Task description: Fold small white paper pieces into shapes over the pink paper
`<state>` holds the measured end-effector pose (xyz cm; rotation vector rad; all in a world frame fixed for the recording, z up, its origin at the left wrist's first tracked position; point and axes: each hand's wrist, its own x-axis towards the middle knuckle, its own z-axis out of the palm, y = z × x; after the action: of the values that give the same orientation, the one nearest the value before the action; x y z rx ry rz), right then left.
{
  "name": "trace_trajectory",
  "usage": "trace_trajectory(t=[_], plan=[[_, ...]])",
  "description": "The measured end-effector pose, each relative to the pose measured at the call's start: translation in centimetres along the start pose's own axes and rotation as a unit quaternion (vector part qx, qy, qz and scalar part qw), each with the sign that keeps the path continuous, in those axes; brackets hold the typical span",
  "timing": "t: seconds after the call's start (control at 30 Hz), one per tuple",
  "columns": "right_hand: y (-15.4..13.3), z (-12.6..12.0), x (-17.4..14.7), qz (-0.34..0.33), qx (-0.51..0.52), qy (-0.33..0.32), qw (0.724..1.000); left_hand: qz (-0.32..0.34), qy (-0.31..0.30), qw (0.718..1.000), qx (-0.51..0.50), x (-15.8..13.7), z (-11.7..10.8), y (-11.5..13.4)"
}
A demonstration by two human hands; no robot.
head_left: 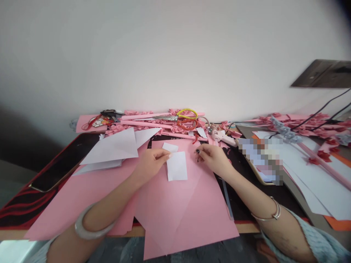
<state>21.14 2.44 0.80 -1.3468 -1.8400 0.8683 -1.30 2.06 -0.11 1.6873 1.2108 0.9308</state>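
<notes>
White square, seemingly cut but unshaped, is between front and back edges of the tabletop, pinched by left hand; right hand's fingers curl nearly closed, contents unclear; finished-looking stems line the back.

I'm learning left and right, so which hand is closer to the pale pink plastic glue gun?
Right. The right hand is just in front of the glue gun; the left hand is farther away, to its left, pinching a small white paper rectangle.

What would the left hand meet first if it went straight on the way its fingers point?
The left hand, pinching small white paper, would probably meet the right hand first; depth is unclear.
</notes>
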Motion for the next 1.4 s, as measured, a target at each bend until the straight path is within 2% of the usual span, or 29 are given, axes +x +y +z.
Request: trace_trajectory(t=[0.03,0.1,0.2,0.27,0.4,0.5,0.6,0.7,0.8,1.0,1.13,1.3,1.4], plan=[[0.0,0.0,0.0,0.001,0.017,0.013,1.0,-0.011,0.003,1.0,-0.028,0.1,-0.1,-0.1],[-0.4,0.1,-0.1,-0.056,0.046,0.024,0.997,-0.029,-0.015,0.996,-0.082,0.1,0.0,0.0],[-1.3,0.8,-0.7,-0.146,0.032,-0.029,0.988,-0.042,-0.061,0.987,-0.14,0.1,0.4,0.5],[-1.8,1.2,-1.1,-0.167,0.01,-0.043,0.985,-0.052,-0.075,0.984,-0.151,0.0,0.6,0.9],[-1.7,1.4,-1.3,-0.151,0.01,-0.019,0.988,-0.069,-0.079,0.98,-0.169,-0.1,0.8,1.0],[-1.4,1.3,-1.3,-0.112,0.04,-0.009,0.993,-0.078,-0.087,0.965,-0.234,-0.1,0.7,0.7],[-1.4,1.4,-1.3,-0.065,0.095,-0.019,0.993,-0.06,-0.096,0.958,-0.264,-0.2,0.8,0.7],[-1.5,1.6,-1.4,-0.035,0.171,-0.017,0.984,-0.024,-0.075,0.967,-0.243,-0.6,1.1,1.0],[-1.7,1.6,-1.3,-0.027,0.196,-0.017,0.98,0.004,-0.047,0.974,-0.22,-0.8,1.4,1.2],[-1.7,1.6,-1.2,-0.003,0.227,-0.03,0.973,0.002,-0.046,0.987,-0.157,-0.6,1.3,1.1],[-1.6,1.6,-1.3,-0.011,0.177,-0.012,0.984,0.006,-0.019,0.994,-0.104,-0.7,1.1,1.2],[-1.6,1.3,-1.2,-0.082,0.07,0.028,0.994,0.096,0.022,0.993,0.058,-0.6,1.0,1.1],[-1.6,1.4,-1.1,-0.105,0.051,0.022,0.993,0.149,0.036,0.984,0.093,-0.6,1.2,1.1]])
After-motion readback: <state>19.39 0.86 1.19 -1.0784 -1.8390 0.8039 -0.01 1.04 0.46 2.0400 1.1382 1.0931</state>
